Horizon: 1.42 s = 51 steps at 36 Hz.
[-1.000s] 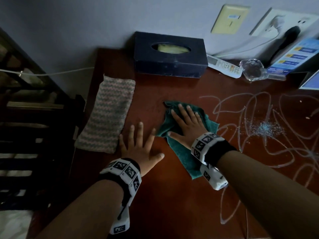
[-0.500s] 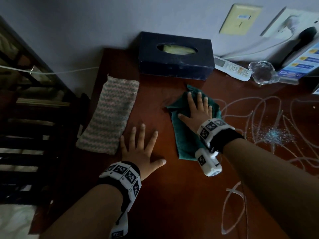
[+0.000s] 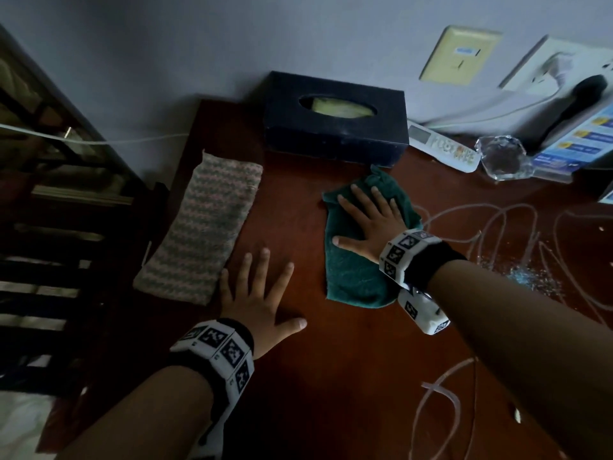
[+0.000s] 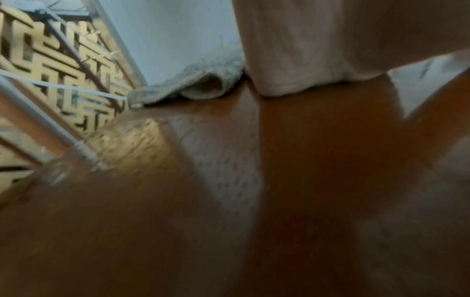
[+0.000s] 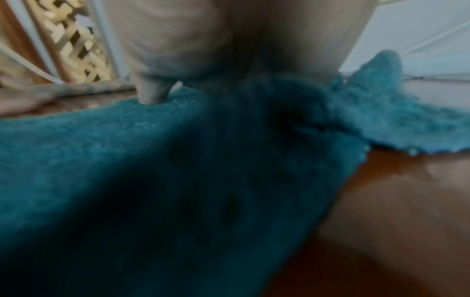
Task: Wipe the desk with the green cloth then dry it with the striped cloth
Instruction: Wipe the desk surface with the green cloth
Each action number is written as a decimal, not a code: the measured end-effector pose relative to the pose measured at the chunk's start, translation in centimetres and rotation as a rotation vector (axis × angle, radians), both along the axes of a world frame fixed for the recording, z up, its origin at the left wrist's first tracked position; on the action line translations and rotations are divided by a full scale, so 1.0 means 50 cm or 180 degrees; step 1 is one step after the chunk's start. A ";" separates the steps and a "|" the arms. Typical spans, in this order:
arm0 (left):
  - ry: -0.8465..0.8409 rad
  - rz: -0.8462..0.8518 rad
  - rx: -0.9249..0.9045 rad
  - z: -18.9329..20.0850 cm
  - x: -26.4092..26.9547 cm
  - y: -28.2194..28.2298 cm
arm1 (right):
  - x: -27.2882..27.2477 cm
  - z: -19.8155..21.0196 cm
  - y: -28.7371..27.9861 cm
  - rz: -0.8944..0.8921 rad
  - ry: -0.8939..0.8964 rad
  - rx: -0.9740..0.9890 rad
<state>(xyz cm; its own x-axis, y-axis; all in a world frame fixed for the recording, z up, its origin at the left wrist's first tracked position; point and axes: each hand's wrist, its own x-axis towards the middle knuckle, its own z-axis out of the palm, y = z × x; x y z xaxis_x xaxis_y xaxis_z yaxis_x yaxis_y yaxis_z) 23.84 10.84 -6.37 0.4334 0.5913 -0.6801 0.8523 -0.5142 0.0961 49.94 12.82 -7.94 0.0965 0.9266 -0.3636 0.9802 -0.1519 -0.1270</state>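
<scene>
— How far along?
— Early, I'd judge — right hand [image 3: 371, 224] is pressing flat on the green cloth [image 3: 355, 273] by the box [image 3: 335, 127]; scribbles [image 3: 497, 234] are remaining.
— Left?
— Left hand [image 3: 258, 293] is lying open on the desk [image 3: 348, 376], touching the unused striped cloth [image 3: 205, 224].

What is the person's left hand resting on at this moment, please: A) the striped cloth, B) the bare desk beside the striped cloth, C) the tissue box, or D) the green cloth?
B: in the head view the left hand lies flat with fingers spread on the bare desk, just right of the striped cloth.
</scene>
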 end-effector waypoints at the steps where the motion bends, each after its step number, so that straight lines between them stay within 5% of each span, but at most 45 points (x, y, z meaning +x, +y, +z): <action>1: 0.0011 0.0000 0.0043 0.002 0.001 -0.001 | 0.005 0.000 0.005 -0.0075 -0.0012 0.0010; 8: -0.0026 -0.0043 0.0473 0.027 0.031 -0.027 | 0.044 -0.002 0.026 -0.0754 -0.0078 0.0033; 18: -0.0402 -0.0019 0.0365 0.009 0.072 -0.055 | 0.093 0.042 0.000 -0.1254 -0.0281 -0.0259; 26: -0.0322 -0.0017 0.0229 -0.012 0.076 -0.054 | 0.082 0.057 -0.037 -0.0010 -0.0196 -0.0329; 32: -0.0705 0.0025 0.0904 -0.054 0.066 -0.059 | 0.099 0.042 -0.020 -0.0302 -0.0160 -0.0428; 51: -0.0041 -0.0126 0.0116 -0.007 0.080 -0.047 | 0.079 0.031 -0.056 -0.1646 0.0010 -0.0673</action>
<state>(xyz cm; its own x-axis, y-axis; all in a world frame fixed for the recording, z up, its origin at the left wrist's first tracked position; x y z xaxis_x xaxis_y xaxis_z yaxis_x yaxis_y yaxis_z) 27.85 8.51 -6.73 0.4655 0.5978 -0.6527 0.8301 -0.5507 0.0876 53.87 10.03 -6.41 0.5177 0.6657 -0.5374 0.7710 -0.6353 -0.0443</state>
